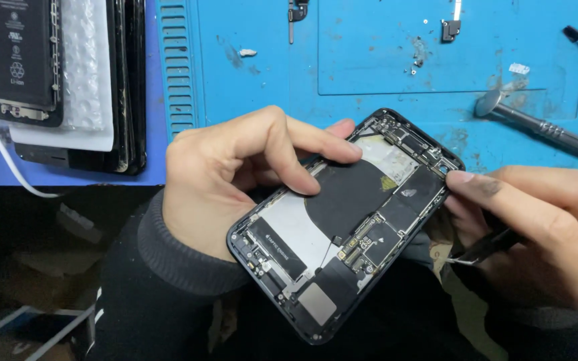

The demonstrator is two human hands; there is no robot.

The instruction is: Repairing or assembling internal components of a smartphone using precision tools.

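left hand (225, 184): fingers clamped on the opened black smartphone chassis with exposed boards (346, 224), index tip pressing the dark round coil patch (352, 197) mid-chassis.
right hand (543, 227): forefinger on the chassis's right edge, fingers closed round thin metal tweezers (479, 251) (tips hidden just beside the chassis).
phone: held tilted, off the blue silicone repair mat (369, 60), which sits behind it.
risk: index pressure could crease the coil or flex; tweezer tips slipping could short or scratch the boards.
risk 2: loose grip, chassis drops.
beyond chassis: steel-handled screwdriver (543, 127) upper right, stacked black phone screens (81, 80) upper left.
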